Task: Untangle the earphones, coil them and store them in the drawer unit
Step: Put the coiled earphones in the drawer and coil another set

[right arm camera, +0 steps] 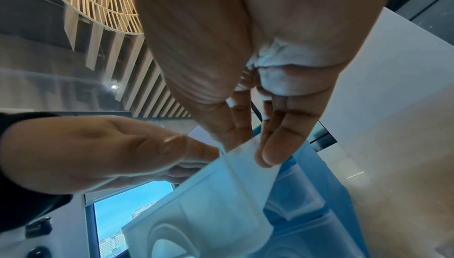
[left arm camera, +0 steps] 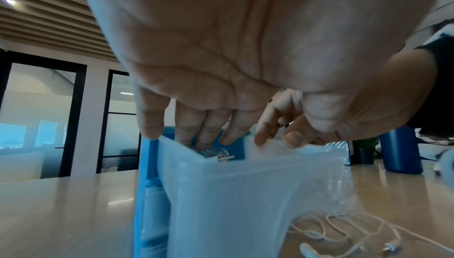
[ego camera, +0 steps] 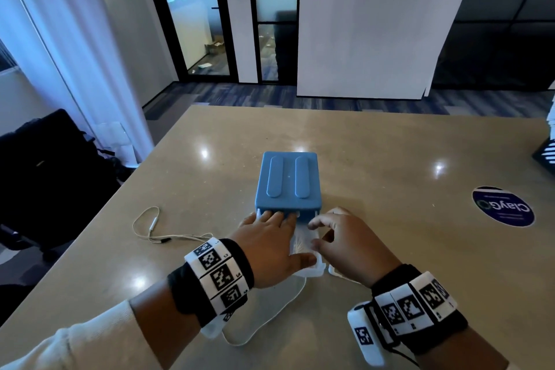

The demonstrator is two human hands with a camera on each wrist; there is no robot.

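While both hands worked at the drawer unit (ego camera: 289, 182), the earphones (ego camera: 156, 230) lay uncoiled on the table (ego camera: 390, 159), out to the left of the unit and clear of it, their thin white cable spread in loose loops. Nothing of the coiling showed as done, and whether any knots remained could not be told from the loose run of cable.

The top drawer (ego camera: 303, 249), a translucent one, stood pulled out from the front of the unit toward the person. The left hand (ego camera: 270, 245) reached over it with its fingers extended in under the unit's blue top, the thumb lying along the drawer's near rim; it had hold of nothing, an open grip resting on plastic. The right hand (ego camera: 342, 245) sat on the drawer's right side, its fingers (right arm camera: 270, 145) bent down onto the thin wall; whether that grip truly pinched the wall or only pressed against it could not be told.

By this reading the task was at an early stage: the store place was being made ready, while coiling the cable, laying it inside the drawer and pushing the drawer home were all left to do.
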